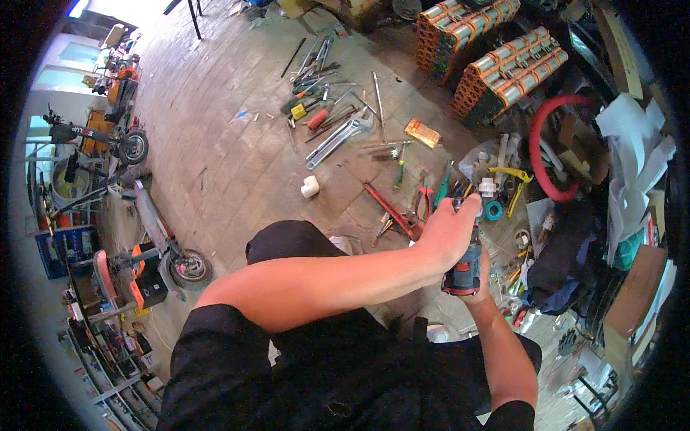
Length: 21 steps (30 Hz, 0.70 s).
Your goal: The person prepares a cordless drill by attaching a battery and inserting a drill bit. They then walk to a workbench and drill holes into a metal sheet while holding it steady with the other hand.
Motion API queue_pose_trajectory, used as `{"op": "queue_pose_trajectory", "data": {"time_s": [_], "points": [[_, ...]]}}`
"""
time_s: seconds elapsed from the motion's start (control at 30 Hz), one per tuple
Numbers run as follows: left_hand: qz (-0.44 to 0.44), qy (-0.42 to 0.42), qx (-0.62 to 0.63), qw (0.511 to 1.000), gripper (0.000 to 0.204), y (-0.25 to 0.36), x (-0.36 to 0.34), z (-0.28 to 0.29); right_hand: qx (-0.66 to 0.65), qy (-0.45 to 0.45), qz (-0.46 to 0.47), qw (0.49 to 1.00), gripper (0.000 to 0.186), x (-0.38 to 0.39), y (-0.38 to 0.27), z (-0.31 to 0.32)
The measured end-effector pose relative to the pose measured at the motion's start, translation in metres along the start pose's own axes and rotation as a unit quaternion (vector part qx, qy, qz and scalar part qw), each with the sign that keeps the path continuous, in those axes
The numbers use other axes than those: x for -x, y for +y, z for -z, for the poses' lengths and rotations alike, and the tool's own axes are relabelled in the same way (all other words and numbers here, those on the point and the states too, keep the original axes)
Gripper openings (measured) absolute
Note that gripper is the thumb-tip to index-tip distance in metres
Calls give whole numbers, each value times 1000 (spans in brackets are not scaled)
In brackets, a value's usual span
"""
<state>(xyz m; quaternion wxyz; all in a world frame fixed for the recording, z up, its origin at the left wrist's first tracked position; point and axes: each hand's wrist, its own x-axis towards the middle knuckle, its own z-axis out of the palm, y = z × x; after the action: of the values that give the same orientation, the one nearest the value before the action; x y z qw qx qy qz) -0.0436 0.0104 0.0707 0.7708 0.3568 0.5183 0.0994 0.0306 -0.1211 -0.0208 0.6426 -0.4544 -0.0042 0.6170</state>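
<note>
Near the right side of the scene, two hands meet on one drill (463, 274), dark with red patches, held out in front of the body over the floor. The right hand (484, 271) is closed about its handle; most of the handle and those fingers are hidden behind the drill. The left hand (447, 235), its arm crossing from the left, is curled round the front end, so that end is largely covered; how tightly it grips, and whether a bit is fitted, I cannot tell.

Just beyond the hands lie one blue-green ring (493, 210) and one white plastic fitting (487, 187). Near them on the left is one red-handled tool (388, 207), its lower end cut off from view by the left arm. Farther left sits one white pipe piece (309, 187); beyond it lie one big adjustable wrench (339, 142) and one orange packet (422, 133). The smaller tools (316, 66) farther off overlap too much to count.

At the far right stand two orange-and-silver blocks (509, 74), the farther one cut off by the picture's edge, and one red hoop (540, 147), partly hidden by clutter. On the left, two scooter wheels (188, 266) show; the machines behind blur together.
</note>
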Motion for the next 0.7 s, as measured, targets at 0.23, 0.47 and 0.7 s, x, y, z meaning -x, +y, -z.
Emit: {"op": "queue_pose_trajectory", "data": {"time_s": [0.23, 0.47, 0.7], "points": [[-13, 0, -7, 1000, 44, 5, -4, 4, 24, -7, 28, 999, 28, -13, 16, 15], [-46, -10, 1, 999, 53, 19, -5, 17, -12, -5, -5, 1000, 28, -21, 12, 17], [-86, -38, -30, 995, 54, 23, -19, 19, 5, 17, 35, 999, 34, -24, -9, -8]]}}
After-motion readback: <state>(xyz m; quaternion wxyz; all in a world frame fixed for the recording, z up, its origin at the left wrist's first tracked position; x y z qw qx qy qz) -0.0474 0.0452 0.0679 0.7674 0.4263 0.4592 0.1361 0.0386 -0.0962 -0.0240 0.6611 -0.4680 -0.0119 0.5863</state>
